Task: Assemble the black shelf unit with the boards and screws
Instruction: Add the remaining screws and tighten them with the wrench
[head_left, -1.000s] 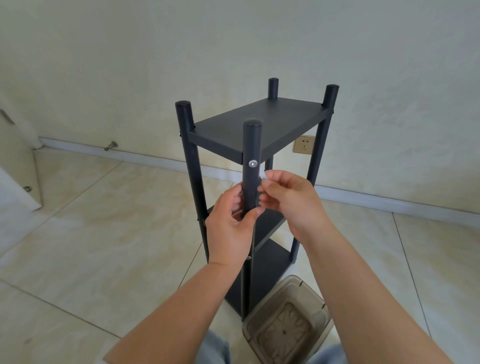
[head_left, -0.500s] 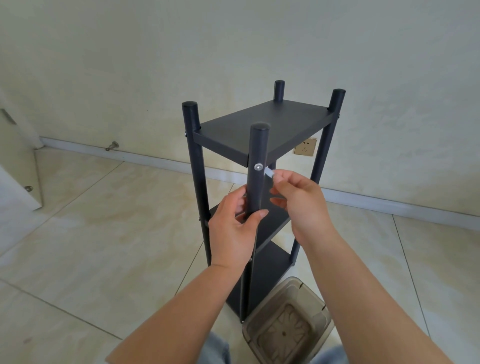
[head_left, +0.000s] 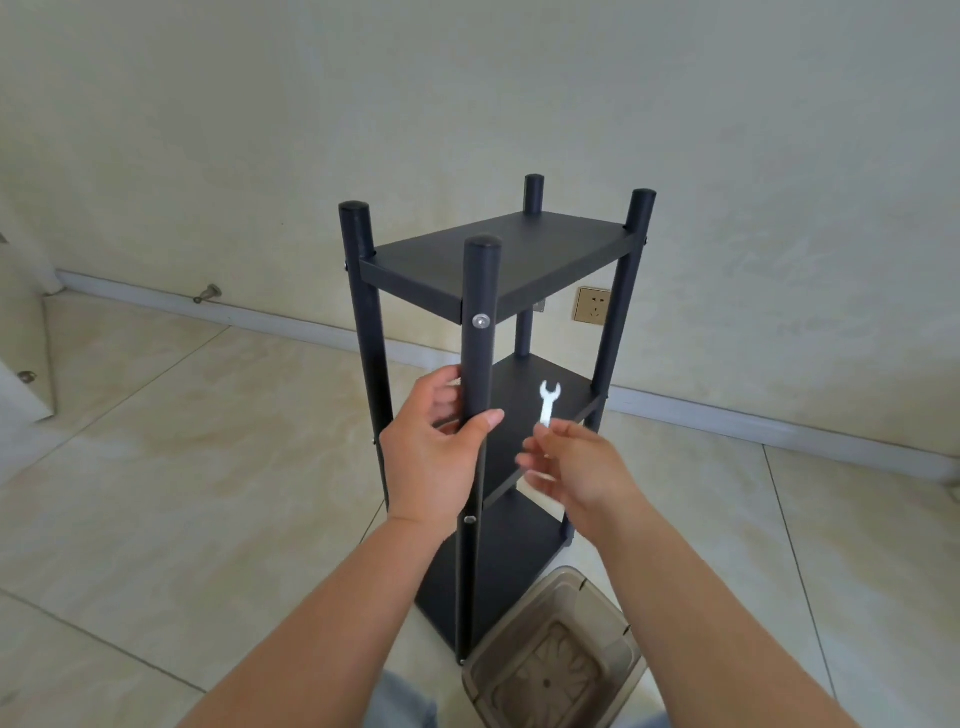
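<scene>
The black shelf unit (head_left: 498, 260) stands upright on the floor, with three boards between four round posts. A silver screw head (head_left: 481, 320) shows in the near post just under the top board; another screw (head_left: 470, 519) sits lower on that post. My left hand (head_left: 436, 452) is wrapped around the near post (head_left: 480, 364) between the top and middle boards. My right hand (head_left: 582, 470) pinches the lower end of a small white flat wrench (head_left: 548, 402), which points up in front of the middle board (head_left: 530, 410).
A translucent brown plastic bin (head_left: 550, 660) stands on the tiled floor by the shelf's near foot. A wall socket (head_left: 592, 305) is behind the unit. A door with a stopper (head_left: 207, 293) is at the left.
My right hand has dropped from the top screw on the near post down to middle-board level, with the white wrench now showing fully. My left hand still grips the post.
</scene>
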